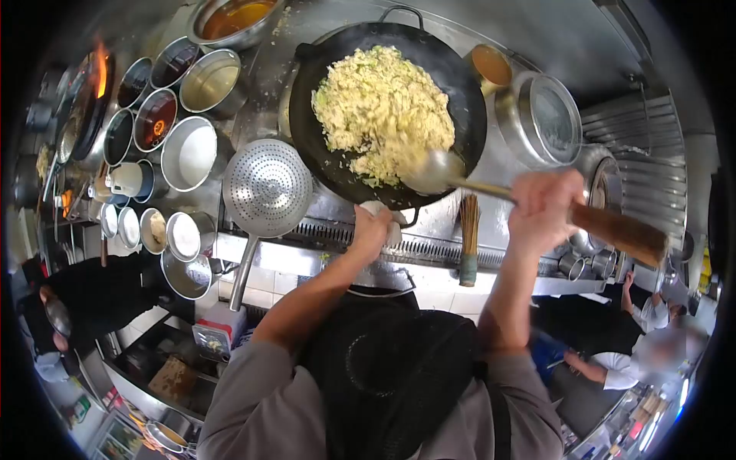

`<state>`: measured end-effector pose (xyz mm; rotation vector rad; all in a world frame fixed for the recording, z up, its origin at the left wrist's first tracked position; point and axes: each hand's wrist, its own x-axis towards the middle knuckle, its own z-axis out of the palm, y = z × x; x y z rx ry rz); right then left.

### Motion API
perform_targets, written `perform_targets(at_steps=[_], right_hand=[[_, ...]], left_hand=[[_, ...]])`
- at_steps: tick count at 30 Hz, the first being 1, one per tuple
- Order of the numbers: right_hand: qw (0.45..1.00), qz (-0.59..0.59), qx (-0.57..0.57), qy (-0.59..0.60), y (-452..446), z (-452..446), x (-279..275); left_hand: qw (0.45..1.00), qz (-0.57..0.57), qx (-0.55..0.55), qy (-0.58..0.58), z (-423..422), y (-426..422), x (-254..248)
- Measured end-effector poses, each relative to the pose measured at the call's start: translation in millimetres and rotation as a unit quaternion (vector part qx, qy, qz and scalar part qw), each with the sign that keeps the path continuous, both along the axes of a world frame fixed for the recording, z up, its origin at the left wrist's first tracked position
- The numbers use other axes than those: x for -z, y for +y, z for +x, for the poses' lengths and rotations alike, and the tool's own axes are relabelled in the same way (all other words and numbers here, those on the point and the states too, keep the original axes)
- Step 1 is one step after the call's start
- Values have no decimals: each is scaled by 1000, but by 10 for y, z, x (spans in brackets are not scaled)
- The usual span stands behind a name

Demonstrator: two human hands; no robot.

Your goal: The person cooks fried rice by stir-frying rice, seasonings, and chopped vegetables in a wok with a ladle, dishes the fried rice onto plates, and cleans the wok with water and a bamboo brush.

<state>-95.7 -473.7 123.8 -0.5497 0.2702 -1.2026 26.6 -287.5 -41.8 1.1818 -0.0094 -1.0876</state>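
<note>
A large black wok full of fried rice with green bits is on the stove. My left hand is closed on a folded white cloth at the wok's near edge, beside its loop handle; the cloth hides part of that grip. In my right hand is a long ladle, held by its wooden handle. The ladle's metal bowl is down in the near right part of the rice, smeared by motion.
Left of the wok lies a perforated strainer, beside several metal pots of liquids and seasonings. A bamboo brush lies right of my left hand. A lidded pot stands at right. Flame rises far left; co-workers stand at both sides.
</note>
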Motion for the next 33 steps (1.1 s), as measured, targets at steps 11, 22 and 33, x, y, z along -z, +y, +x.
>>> perform_targets(at_steps=[11,22,33], right_hand=[[868,-177,333,322,-343,527,-408],[864,-326,203,325,-399,1802,-1241],[670,-604,-159,403,638,1984,-944]], left_hand=[[1000,13,-9,5,28,108,127],[998,55,-4,-30,96,71,79],[995,77,-32,-51,111,33,44]])
